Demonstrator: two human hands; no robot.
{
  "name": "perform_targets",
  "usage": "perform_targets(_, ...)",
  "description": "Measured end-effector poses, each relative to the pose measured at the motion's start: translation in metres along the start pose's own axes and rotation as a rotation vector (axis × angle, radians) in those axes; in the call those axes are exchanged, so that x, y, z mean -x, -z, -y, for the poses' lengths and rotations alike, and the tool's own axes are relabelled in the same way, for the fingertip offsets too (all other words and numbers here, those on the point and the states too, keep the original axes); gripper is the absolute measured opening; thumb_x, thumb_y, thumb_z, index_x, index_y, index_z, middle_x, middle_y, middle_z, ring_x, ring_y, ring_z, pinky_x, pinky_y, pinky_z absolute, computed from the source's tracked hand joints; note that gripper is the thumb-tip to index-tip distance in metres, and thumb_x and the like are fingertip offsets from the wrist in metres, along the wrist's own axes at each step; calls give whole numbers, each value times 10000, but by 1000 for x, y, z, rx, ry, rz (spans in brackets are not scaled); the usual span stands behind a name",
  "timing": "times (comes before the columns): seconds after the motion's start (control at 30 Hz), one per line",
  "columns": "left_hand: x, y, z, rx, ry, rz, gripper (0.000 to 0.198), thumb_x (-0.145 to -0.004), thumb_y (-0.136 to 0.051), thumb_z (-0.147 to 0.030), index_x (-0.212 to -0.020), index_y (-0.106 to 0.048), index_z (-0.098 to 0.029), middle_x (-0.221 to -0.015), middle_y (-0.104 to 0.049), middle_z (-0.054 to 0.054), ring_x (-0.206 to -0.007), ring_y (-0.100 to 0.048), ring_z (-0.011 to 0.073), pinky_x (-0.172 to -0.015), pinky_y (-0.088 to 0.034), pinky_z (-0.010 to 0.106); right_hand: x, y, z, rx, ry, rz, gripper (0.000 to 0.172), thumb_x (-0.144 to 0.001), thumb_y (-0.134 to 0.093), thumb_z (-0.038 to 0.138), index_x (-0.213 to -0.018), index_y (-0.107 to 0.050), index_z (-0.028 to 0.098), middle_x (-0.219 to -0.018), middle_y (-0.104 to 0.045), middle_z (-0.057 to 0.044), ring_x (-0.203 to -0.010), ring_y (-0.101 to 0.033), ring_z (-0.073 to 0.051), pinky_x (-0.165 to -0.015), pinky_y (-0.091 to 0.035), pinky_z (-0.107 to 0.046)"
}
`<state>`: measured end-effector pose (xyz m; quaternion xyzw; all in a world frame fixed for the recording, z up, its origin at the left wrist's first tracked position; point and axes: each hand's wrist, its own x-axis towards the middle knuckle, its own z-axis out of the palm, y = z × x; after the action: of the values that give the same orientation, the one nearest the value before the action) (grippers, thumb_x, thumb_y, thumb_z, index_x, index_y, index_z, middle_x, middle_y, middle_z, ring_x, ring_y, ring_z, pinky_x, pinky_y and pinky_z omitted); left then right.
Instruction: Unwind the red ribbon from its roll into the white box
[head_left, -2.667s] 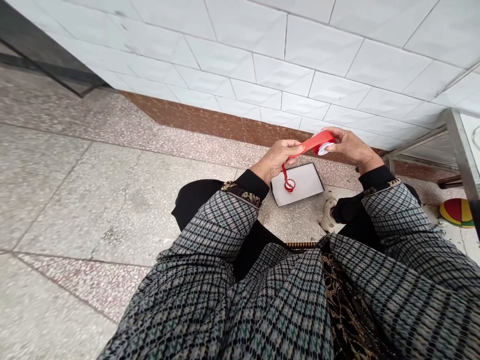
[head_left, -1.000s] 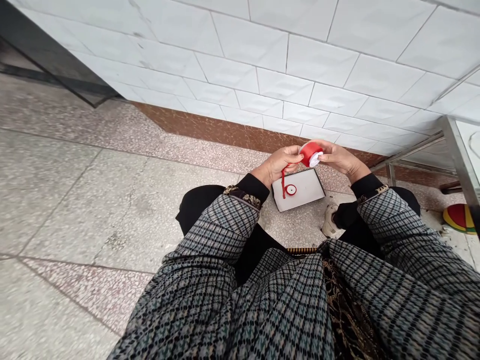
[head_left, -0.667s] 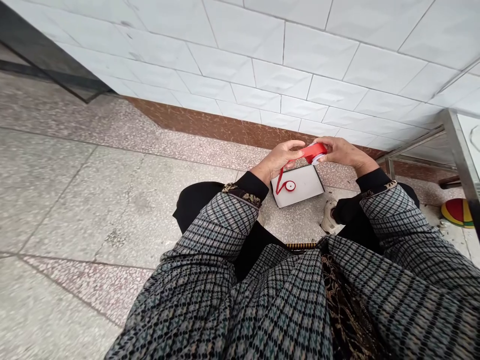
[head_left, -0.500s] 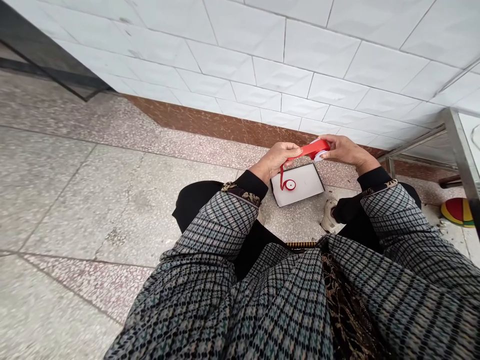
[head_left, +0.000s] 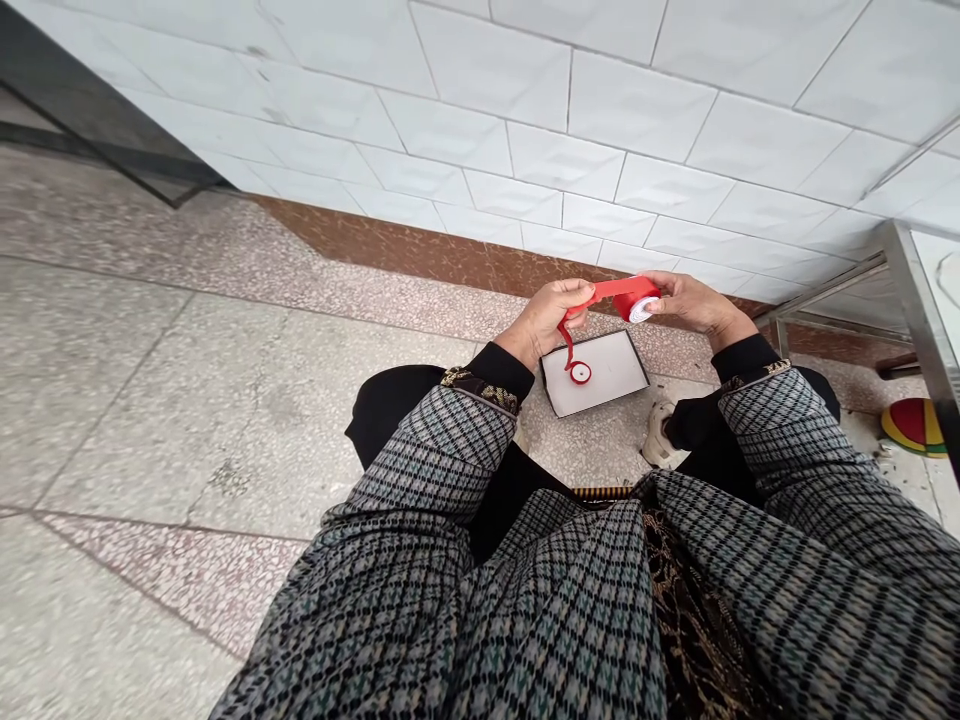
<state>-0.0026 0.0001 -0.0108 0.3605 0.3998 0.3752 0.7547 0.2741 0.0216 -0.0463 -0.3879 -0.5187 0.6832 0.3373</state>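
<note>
My right hand [head_left: 688, 300] grips a roll of red ribbon [head_left: 634, 298] with a white core, thumb against its side. A strip of red ribbon [head_left: 606, 290] stretches from the roll across to my left hand [head_left: 556, 310], which is closed on it in a pinch. Below my left hand, a narrow red ribbon tail [head_left: 568, 348] hangs down to a small ribbon spool [head_left: 580, 373] with a white face. That spool is in a shallow white tray [head_left: 611, 375] with dark edges, on the floor beneath my hands.
A white tiled wall [head_left: 517, 160] with a brown skirting [head_left: 405, 248] rises in front of me. To the right stand a metal-framed table [head_left: 900, 270] and a red, yellow and green ball [head_left: 915, 427]. My shoe [head_left: 658, 435] is beside the tray.
The roll has turned in my right hand, showing more of its white end. My left hand has shifted slightly left, still holding the ribbon strip.
</note>
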Motion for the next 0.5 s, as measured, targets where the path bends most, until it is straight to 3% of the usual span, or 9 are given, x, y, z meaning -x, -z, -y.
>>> perform_targets(0.23,-1,2,1,11,22,2,404,-1023,-770,-124,-651,-615,-145,-472,-391,-87,-388,-301,14,-471,-260,166,-1,-2,0,-38,10,-3,615,-647,-1156,420,-1170,-882,247,-1080,-876,-34,-953,-763,-216,-938,-638,-379)
perform_targets(0.5,-4,3,11,-28,16,20,358,-986,-852,-184,-686,-662,-141,-512,-452,-67,-405,-330,19,-479,-238,177,-3,-9,-2,-118,30,-17,677,-627,-1169,535,-1166,-882,242,-1045,-879,-37,-924,-784,-216,-901,-637,-349)
